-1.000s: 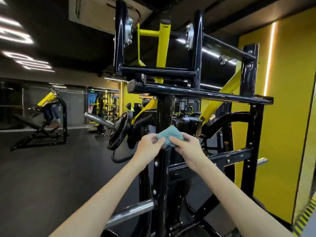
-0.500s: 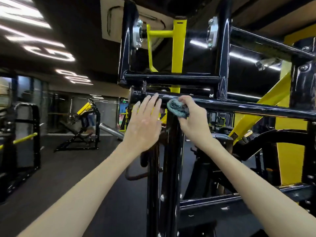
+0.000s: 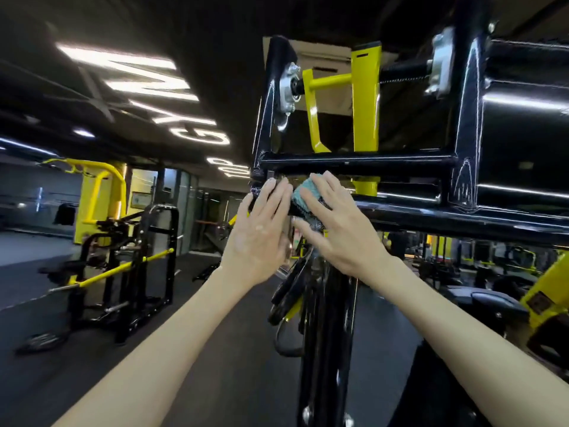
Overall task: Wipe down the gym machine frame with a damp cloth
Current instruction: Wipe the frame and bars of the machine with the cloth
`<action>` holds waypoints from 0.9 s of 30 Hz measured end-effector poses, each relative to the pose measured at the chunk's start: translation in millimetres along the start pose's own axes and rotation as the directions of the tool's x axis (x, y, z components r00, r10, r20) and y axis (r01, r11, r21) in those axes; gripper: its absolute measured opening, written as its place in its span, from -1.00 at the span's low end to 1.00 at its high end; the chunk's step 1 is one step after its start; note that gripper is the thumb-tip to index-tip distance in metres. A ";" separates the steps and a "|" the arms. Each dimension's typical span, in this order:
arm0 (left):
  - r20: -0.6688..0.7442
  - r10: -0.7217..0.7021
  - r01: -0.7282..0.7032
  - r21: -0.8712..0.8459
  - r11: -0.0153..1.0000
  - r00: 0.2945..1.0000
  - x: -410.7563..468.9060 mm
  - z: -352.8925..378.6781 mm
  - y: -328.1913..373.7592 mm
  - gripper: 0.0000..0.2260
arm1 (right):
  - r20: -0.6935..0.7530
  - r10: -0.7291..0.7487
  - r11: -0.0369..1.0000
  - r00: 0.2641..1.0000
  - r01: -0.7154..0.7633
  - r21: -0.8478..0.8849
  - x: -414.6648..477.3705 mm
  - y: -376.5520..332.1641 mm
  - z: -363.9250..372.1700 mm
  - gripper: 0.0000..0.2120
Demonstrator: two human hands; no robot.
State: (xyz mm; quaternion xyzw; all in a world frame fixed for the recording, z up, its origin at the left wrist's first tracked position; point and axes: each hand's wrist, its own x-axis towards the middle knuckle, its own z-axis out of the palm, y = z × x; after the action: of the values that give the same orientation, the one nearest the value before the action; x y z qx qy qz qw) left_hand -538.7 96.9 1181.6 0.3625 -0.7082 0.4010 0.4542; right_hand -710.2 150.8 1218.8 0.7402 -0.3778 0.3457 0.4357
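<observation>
Overhead, both of my bare hands are up on the black frame [image 3: 523,134]. The cloth [image 3: 303,197], a small teal wad, sits on the horizontal bar [image 3: 446,217] near its left end, right above the spot where the post [image 3: 326,334] meets it. My right hand [image 3: 341,232] covers the cloth from the near side. Its fingers are spread and nearly straight, pressing the cloth against the bar, and the thumb points left beneath it. I see no curl around the cloth, so I read it as a flat press, not a grasp. My left hand [image 3: 261,232] is just beside it, fingers straight and together, tips resting on the very end of the bar, holding nothing. The two hands nearly meet at the cloth, though I cannot tell whether the left fingers reach it. Above the bar runs a second black crossbar [image 3: 354,160]. Over that, a yellow arm [image 3: 365,100] hangs on a pivot between two silver bearings [image 3: 288,87]. Off to the left, well apart, another black and yellow machine [image 3: 135,257] stands on the dark floor [image 3: 215,349], with bright strip lights [image 3: 147,78] on the ceiling above it. The edges of the view are smeared, so small details there are beyond me.
</observation>
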 end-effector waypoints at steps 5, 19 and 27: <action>0.042 -0.012 0.009 0.074 0.997 0.999 0.4 -3.4 3.4 -0.29 | -0.080 0.008 0.999 0.997 -0.012 -0.050 14.2 -11.3 8.6 -0.48; -0.033 0.021 -0.021 0.005 1.000 0.999 4.6 1.0 9.2 -0.43 | -0.148 0.110 0.979 0.983 -0.133 -0.155 -33.2 33.3 -9.6 -0.45; -0.019 0.042 -0.041 0.065 0.997 0.999 -0.1 1.8 0.8 -0.41 | -0.098 -0.022 0.984 0.995 0.004 -0.176 5.3 -12.8 12.0 -0.49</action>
State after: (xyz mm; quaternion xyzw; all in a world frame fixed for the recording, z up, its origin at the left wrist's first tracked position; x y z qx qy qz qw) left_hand -539.9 95.6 1180.9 0.3581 -0.6974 0.4368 0.4412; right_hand -694.5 142.9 1213.7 0.6832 -0.3799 0.3447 0.5197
